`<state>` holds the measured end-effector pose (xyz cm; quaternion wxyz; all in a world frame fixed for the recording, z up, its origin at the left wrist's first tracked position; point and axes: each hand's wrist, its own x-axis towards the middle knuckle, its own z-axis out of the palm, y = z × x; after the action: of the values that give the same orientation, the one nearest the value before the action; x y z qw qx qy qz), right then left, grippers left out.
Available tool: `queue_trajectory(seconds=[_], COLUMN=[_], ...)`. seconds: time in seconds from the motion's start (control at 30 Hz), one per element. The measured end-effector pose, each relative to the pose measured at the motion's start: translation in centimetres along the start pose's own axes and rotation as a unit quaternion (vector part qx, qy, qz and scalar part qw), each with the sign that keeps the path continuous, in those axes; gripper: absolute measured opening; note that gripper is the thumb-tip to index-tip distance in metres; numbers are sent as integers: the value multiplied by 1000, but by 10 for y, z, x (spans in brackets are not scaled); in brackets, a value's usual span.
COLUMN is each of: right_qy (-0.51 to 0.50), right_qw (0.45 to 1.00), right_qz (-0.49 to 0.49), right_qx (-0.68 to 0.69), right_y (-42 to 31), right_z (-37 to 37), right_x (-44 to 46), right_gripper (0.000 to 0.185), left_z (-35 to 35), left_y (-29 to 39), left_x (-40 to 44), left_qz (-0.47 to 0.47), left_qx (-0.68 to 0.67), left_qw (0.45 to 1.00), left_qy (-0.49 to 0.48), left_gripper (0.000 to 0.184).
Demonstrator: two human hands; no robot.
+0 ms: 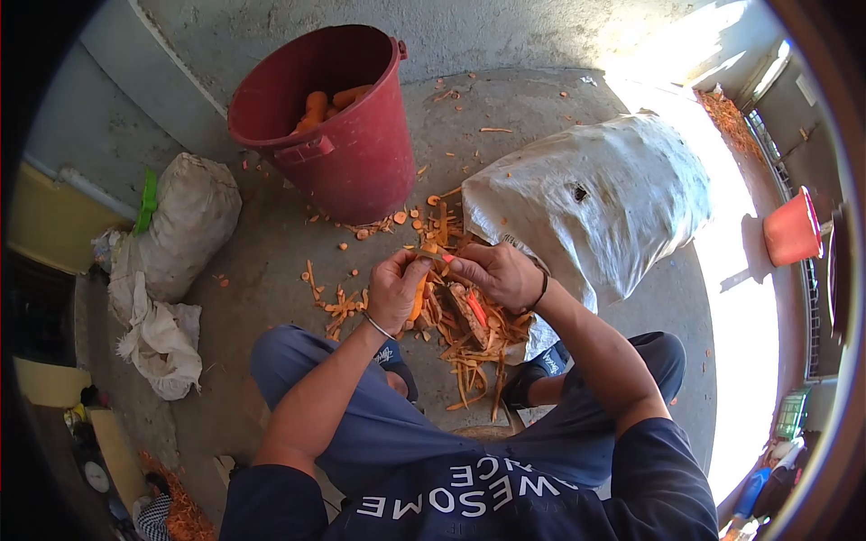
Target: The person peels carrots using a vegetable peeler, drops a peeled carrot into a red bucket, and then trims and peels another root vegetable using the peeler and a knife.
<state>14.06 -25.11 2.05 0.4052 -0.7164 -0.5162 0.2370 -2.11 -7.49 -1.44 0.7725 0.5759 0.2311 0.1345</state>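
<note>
My left hand (394, 290) is closed around a peeled carrot (418, 299), which points down between my knees. In my right hand (503, 274), closed too, is a small blade with a pinkish-red handle (448, 258). The blade lies against the carrot's upper end; whether it is a knife or a peeler I cannot tell. Carrot peels (469, 347) and cut-off ends are heaped below both hands. Among the peels lies a bright red piece (476, 308) that is too small to name.
A dark red bucket (361, 162) with several carrots (316, 110) stands ahead to the left. A large white sack (595, 194) lies to the right, its mouth by the peels. Another sack (189, 225) is at left. A smaller red bucket (792, 230) stands far right.
</note>
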Motion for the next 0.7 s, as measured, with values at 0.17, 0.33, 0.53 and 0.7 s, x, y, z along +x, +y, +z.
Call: queue_trajectory(seconds=[0.17,0.33,0.53,0.7], right_qy=[33,25,9,-7], right_qw=[999,999,996,902], right_qz=[-10,-5,-49,313], right_qx=[-27,-36,-72,297], right_y=[-6,-9,83,89], right_z=[7,2,3,13], right_x=[-4,-5,-13,-11], right_gripper=[54,54,55,36], left_z=[-2,3,8,-2], left_y=[-1,15,23,11], left_x=[2,-6,-26,-18], left_qz=[23,30,112,143], left_qx=[22,31,23,49], left_qw=[999,999,991,985], left_qy=[6,-1,-66,-84], left_gripper=[22,24,27,29])
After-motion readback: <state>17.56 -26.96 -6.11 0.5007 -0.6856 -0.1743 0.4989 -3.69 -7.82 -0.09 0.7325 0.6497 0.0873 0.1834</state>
